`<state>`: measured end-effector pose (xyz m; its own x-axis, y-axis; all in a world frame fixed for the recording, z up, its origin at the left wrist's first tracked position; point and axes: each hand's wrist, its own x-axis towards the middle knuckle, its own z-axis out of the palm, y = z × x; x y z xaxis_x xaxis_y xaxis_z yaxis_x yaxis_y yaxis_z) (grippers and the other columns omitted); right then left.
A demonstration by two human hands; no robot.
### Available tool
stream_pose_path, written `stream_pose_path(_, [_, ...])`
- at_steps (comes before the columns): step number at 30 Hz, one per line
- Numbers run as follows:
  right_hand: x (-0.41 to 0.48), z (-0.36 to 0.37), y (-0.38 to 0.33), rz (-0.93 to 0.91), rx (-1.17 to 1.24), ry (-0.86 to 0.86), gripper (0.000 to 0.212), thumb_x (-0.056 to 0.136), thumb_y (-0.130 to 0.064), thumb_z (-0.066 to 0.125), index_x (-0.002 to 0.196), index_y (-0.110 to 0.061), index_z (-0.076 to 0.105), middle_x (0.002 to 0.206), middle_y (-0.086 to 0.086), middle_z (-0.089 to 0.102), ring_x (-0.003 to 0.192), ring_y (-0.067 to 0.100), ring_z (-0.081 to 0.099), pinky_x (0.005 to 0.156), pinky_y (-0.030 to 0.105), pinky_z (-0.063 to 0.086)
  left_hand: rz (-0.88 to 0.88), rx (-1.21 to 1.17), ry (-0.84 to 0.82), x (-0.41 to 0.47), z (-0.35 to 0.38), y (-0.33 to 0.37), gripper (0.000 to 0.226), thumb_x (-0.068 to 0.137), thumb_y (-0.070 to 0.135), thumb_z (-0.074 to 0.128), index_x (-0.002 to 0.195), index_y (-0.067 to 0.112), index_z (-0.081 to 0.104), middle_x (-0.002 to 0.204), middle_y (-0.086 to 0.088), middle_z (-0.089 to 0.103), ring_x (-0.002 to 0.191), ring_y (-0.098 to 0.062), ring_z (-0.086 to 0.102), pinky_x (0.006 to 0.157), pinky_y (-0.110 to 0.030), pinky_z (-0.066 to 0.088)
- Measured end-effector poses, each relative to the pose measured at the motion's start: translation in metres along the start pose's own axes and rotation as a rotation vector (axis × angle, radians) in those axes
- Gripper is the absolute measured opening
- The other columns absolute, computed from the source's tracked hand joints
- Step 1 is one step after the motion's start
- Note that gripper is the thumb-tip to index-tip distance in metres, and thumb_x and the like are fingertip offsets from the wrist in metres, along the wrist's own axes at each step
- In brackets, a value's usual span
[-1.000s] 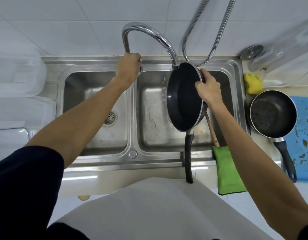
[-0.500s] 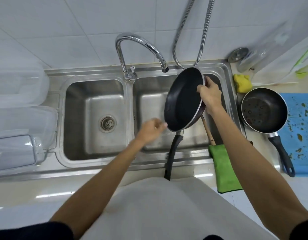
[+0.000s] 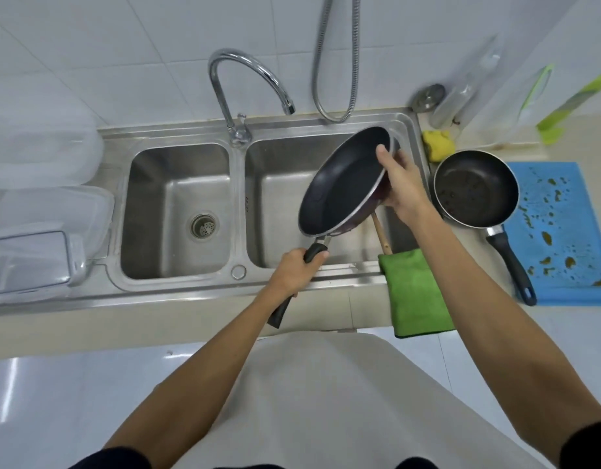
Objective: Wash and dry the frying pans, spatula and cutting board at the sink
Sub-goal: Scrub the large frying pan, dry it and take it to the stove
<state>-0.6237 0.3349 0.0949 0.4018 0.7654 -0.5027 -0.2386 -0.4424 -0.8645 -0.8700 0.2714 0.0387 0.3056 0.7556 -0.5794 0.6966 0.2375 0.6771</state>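
A black frying pan is held tilted over the right basin of the steel sink. My left hand grips its black handle near the front rim. My right hand holds the pan's far rim, thumb inside. A second, dirty frying pan sits on the counter to the right, partly on a soiled blue cutting board. A wooden spatula handle sticks out below the held pan; its blade is hidden.
The curved tap stands between the basins, no water visible. A green cloth hangs over the sink's front edge. A yellow sponge lies behind the dirty pan. Clear plastic containers are stacked at the left.
My left hand left the tap, crossed to the pan and closed on its handle. The pan has tipped further to the right, still in my right hand.
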Motion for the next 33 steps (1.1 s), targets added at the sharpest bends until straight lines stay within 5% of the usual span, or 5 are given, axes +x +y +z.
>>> stream_pose_path(4, [-0.044,-0.051,0.059,-0.184,-0.549,0.113,0.077,0.087,-0.066,0.063,0.146,-0.021,0.045,0.133,-0.001,0.063,0.113,0.016,0.063,0.095,0.035,0.052,-0.054,-0.056,0.018,-0.017,0.01,0.004,0.047,0.095,0.056,0.055,0.077,0.013,0.056,0.06,-0.003,0.053,0.039,-0.016,0.051,0.035,-0.022,0.037])
stream_pose_path(7, [-0.073,-0.092,0.134,-0.233,-0.936,0.168,0.043,0.094,-0.041,0.066,0.125,-0.012,0.059,0.108,0.007,0.069,0.098,0.027,0.067,0.084,0.041,0.056,-0.092,-0.099,0.056,-0.03,0.024,0.0,0.045,0.095,0.054,0.056,0.072,0.015,0.054,0.054,-0.003,0.049,0.034,-0.014,0.048,0.034,-0.023,0.037])
stream_pose_path(13, [-0.094,-0.095,0.198,-0.256,-1.301,0.189,0.044,0.094,-0.046,0.064,0.11,-0.007,0.055,0.101,0.015,0.056,0.088,0.031,0.054,0.07,0.039,0.046,-0.116,-0.11,0.117,-0.05,0.043,-0.006,0.047,0.097,0.05,0.056,0.066,0.015,0.051,0.05,-0.001,0.045,0.034,-0.013,0.044,0.034,-0.023,0.036])
stream_pose_path(22, [-0.104,-0.099,0.213,-0.377,-1.296,0.226,0.021,0.076,0.005,0.072,0.085,-0.004,0.056,0.072,0.011,0.054,0.055,0.023,0.05,0.046,0.028,0.027,-0.124,-0.121,0.15,-0.058,0.054,0.0,0.044,0.096,0.051,0.057,0.072,0.014,0.055,0.056,-0.004,0.045,0.037,-0.013,0.043,0.036,-0.025,0.039])
stream_pose_path(33, [-0.067,-0.23,0.177,0.037,-0.639,0.422,0.017,0.096,-0.014,0.066,0.11,-0.003,0.066,0.101,0.017,0.073,0.094,0.034,0.069,0.091,0.046,0.055,-0.101,-0.043,0.12,-0.052,0.057,0.017,0.048,0.097,0.053,0.054,0.087,0.007,0.062,0.061,-0.005,0.048,0.043,-0.017,0.047,0.036,-0.026,0.042])
